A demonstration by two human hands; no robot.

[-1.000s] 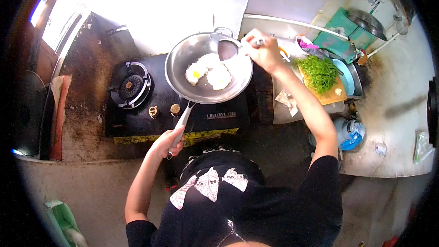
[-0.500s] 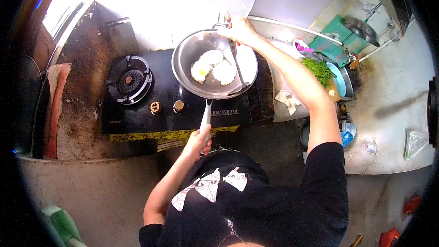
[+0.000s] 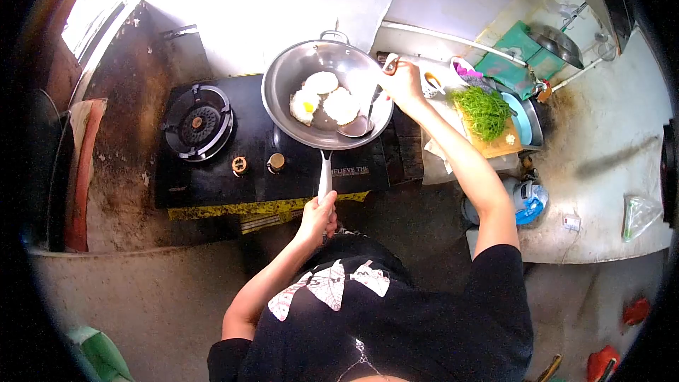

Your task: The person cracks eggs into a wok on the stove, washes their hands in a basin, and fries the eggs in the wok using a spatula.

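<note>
A steel frying pan [image 3: 290, 124] sits over the right side of the black stove [image 3: 247, 110]. My left hand [image 3: 317, 219] is wrapped round its pale handle [image 3: 325, 175]. Three fried eggs [image 3: 322, 99] lie in the pan, close together; the left one shows a yellow yolk. Above the pan's right rim, my right hand [image 3: 402, 85] grips the handle of a metal ladle [image 3: 357, 126]. The ladle's bowl rests inside the pan, low and right, beside the nearest egg.
Chopped greens [image 3: 484, 113] lie on a wooden cutting board [image 3: 496, 146] at the right, beside a light-blue basin [image 3: 522, 122]. A small bowl [image 3: 431, 83] with a spoon stands behind. An uncovered burner [image 3: 197, 124] is on the left. A wok [image 3: 559, 46] hangs back right.
The pan first shifted right, and its handle swung nearly straight toward me. My right hand moved over the far rim, then back right and nearer, bringing the ladle's bowl beside the right egg.
</note>
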